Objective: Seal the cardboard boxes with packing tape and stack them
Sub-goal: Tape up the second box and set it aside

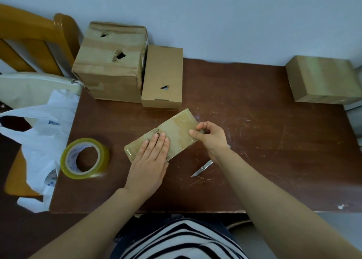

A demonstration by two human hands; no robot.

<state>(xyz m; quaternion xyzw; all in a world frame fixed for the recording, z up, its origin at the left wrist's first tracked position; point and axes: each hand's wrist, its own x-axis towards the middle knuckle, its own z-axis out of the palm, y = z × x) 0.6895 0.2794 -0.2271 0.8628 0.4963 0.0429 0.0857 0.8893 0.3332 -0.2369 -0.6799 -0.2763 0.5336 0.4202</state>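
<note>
A small flat cardboard box (176, 129) wrapped in clear tape lies slanted in the middle of the brown table (254, 141). My left hand (150, 160) presses flat on its near half with straight fingers. My right hand (210, 136) has curled fingers and pinches the box's right edge, where the tape ends. A roll of yellowish packing tape (84, 158) lies flat on the table to the left. A large taped box (111, 62) and a narrower box (163, 76) stand at the back left. Another taped box (323, 80) sits at the back right.
A small utility knife (202, 167) lies on the table under my right forearm. A white plastic bag (43, 133) hangs over the table's left edge. A wooden chair (35, 41) with a cushion stands at the far left. A pale wall runs behind the table.
</note>
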